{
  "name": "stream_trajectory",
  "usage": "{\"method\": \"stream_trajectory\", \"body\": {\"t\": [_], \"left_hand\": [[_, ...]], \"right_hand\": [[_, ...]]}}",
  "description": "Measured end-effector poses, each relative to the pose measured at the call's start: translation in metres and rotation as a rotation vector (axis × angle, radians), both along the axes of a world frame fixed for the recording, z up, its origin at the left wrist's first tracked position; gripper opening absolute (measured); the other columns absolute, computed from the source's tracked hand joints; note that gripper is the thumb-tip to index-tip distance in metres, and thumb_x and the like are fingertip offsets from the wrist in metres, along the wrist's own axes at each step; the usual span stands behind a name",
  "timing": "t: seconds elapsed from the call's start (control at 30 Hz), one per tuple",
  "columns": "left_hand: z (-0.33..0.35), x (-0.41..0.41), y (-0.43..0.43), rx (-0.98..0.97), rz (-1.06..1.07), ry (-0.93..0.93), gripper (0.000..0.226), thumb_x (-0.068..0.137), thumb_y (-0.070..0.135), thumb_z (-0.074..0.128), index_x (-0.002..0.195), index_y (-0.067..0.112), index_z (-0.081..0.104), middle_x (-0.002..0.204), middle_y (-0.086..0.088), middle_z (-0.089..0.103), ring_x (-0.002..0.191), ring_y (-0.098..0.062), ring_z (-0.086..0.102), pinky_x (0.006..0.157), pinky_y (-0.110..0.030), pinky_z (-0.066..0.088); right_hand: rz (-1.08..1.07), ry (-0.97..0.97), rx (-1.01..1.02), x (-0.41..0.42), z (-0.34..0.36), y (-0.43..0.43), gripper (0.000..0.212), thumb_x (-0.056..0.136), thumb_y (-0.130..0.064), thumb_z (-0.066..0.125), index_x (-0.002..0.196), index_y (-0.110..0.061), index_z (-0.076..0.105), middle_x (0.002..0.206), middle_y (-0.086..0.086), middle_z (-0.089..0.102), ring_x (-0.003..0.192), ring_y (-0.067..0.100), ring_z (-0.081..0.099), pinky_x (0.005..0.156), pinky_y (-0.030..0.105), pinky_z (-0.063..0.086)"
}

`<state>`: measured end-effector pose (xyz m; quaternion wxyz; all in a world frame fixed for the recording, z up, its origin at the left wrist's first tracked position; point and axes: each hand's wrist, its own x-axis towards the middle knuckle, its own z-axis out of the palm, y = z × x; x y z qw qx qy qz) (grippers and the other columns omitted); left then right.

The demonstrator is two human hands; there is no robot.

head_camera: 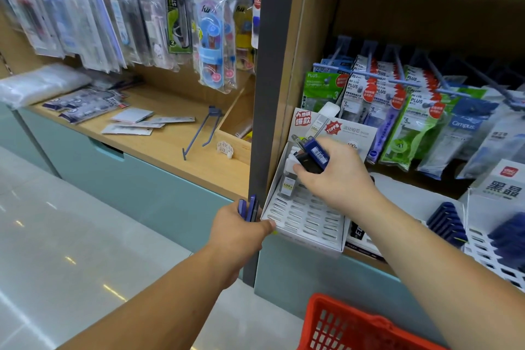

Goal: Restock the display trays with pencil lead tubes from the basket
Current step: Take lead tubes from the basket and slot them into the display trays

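A white slotted display tray [305, 217] leans on the shelf edge, most of its slots bare, with a few lead tubes [288, 186] standing in its back left corner. My right hand [338, 176] hovers over that corner and grips several dark blue lead tubes [312, 155]. My left hand [241, 226] is at the tray's front left corner and holds a few more blue tubes [250, 207] upright. The red basket [355, 327] shows at the bottom edge; its contents are hidden.
A second white tray [494, 250] with blue tubes stands at the right. Packaged erasers and refills [397, 111] hang on hooks behind the tray. A grey post [267, 79] divides the shelves. On the left wooden counter lie a loose hook [201, 133] and flat packets.
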<state>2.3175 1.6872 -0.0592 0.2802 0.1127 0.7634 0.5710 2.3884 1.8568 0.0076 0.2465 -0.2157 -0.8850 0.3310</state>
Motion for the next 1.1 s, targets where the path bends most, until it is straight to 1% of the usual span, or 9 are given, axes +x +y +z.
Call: {"method": "stream_trajectory", "body": {"t": [0.3,0.47,0.57,0.67,0.77,0.8,0.87,1.0,1.1], "left_hand": [[0.000,0.001,0.000,-0.017,-0.017,0.024,0.021,0.089,0.024,0.081,0.093,0.021,0.061,0.080,-0.004,0.062,0.066,-0.016,0.057,0.044,-0.017,0.044],[0.003,0.003,0.001,-0.021,-0.009,0.050,0.022,0.089,0.025,0.081,0.093,0.024,0.060,0.083,-0.004,0.061,0.069,-0.017,0.058,0.051,-0.021,0.047],[0.004,0.003,-0.001,-0.022,-0.011,0.108,0.019,0.089,0.023,0.081,0.091,0.021,0.062,0.082,-0.003,0.063,0.071,-0.019,0.060,0.063,-0.032,0.055],[0.012,0.004,0.000,0.024,0.021,0.216,0.012,0.092,0.022,0.075,0.091,0.015,0.066,0.078,-0.010,0.065,0.067,-0.020,0.057,0.072,-0.044,0.059],[0.034,0.020,0.003,0.149,-0.035,0.177,0.019,0.095,0.030,0.073,0.091,0.012,0.067,0.065,-0.008,0.057,0.053,-0.011,0.050,0.049,-0.026,0.048],[0.042,0.028,0.005,0.175,-0.092,0.130,0.020,0.094,0.032,0.073,0.092,0.013,0.068,0.061,-0.005,0.054,0.046,-0.008,0.048,0.043,-0.022,0.041],[0.050,0.044,0.010,0.196,-0.212,0.059,0.024,0.092,0.039,0.075,0.094,0.015,0.068,0.059,-0.006,0.052,0.043,-0.011,0.047,0.046,-0.022,0.035],[0.055,0.059,0.020,0.254,-0.240,0.060,0.021,0.090,0.032,0.079,0.087,0.016,0.066,0.057,-0.003,0.051,0.044,-0.014,0.046,0.044,-0.020,0.038],[0.056,0.059,0.025,0.290,-0.207,0.057,0.027,0.085,0.036,0.083,0.088,0.015,0.066,0.055,0.001,0.051,0.046,-0.013,0.048,0.045,-0.021,0.040]], "right_hand": [[-0.008,-0.006,0.011,-0.003,-0.008,0.003,0.023,0.085,-0.031,0.080,0.100,-0.030,0.062,0.091,-0.009,0.064,0.089,0.014,0.063,0.065,0.020,0.045],[0.006,-0.086,0.166,-0.010,-0.010,-0.003,0.023,0.082,-0.028,0.081,0.098,-0.030,0.064,0.093,-0.007,0.059,0.089,0.019,0.060,0.071,0.032,0.052],[0.041,-0.043,-0.057,-0.006,-0.003,-0.004,0.022,0.081,-0.022,0.082,0.083,-0.031,0.061,0.079,-0.007,0.063,0.077,0.015,0.062,0.062,0.022,0.045],[0.042,0.076,-0.580,0.006,0.009,-0.005,0.015,0.082,-0.018,0.084,0.088,-0.018,0.069,0.073,0.001,0.069,0.069,0.021,0.065,0.059,0.028,0.050],[0.089,0.174,-0.984,0.020,0.016,-0.006,0.007,0.087,-0.010,0.078,0.089,-0.013,0.071,0.068,0.007,0.063,0.061,0.020,0.062,0.056,0.031,0.056],[0.101,0.189,-1.056,0.025,0.018,-0.006,0.005,0.087,-0.010,0.076,0.087,-0.012,0.072,0.068,0.008,0.062,0.060,0.020,0.061,0.058,0.034,0.058],[0.137,0.228,-1.159,0.032,0.020,-0.006,0.005,0.083,-0.011,0.076,0.081,-0.012,0.072,0.070,0.009,0.060,0.062,0.021,0.061,0.063,0.036,0.058],[0.189,0.281,-1.231,0.039,0.019,-0.005,0.006,0.076,-0.014,0.077,0.079,-0.014,0.072,0.072,0.007,0.060,0.066,0.019,0.061,0.059,0.031,0.057],[0.230,0.266,-1.201,0.040,0.013,-0.002,0.003,0.080,-0.015,0.076,0.081,-0.015,0.073,0.079,0.009,0.064,0.074,0.022,0.064,0.068,0.035,0.059]]}}
